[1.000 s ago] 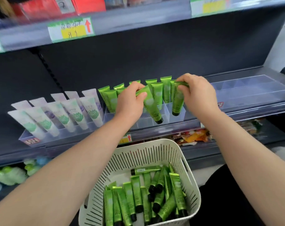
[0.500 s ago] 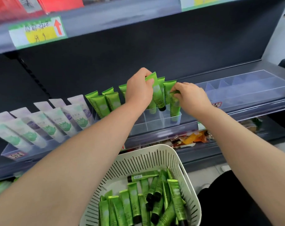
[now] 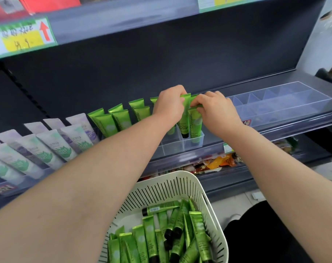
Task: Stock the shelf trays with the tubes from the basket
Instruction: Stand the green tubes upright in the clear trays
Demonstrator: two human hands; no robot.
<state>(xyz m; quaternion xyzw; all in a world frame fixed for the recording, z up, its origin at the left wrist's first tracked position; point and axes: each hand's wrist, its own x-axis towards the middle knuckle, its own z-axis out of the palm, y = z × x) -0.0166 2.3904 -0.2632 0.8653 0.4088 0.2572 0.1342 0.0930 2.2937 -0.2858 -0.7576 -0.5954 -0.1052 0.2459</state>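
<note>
Left hand [image 3: 169, 106], right hand [image 3: 216, 109] pinch glossy crimped tubes [image 3: 185, 120], apparently in clear tray [image 3: 177, 148].

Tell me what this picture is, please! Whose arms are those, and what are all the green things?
There is no machine here: these are a person's two bare arms. The picture comes from a camera worn on that person's head, looking down at the hands, so you see what they see. The left hand grips a shiny green plastic tube by its top, black cap pointing down. The right hand pinches the top of a neighbouring green tube. Both tubes stand in a clear plastic divided tray on a dark shelf. Below is a white slotted plastic basket holding more loose green tubes. On the left stand white-and-purple tubes.
</note>
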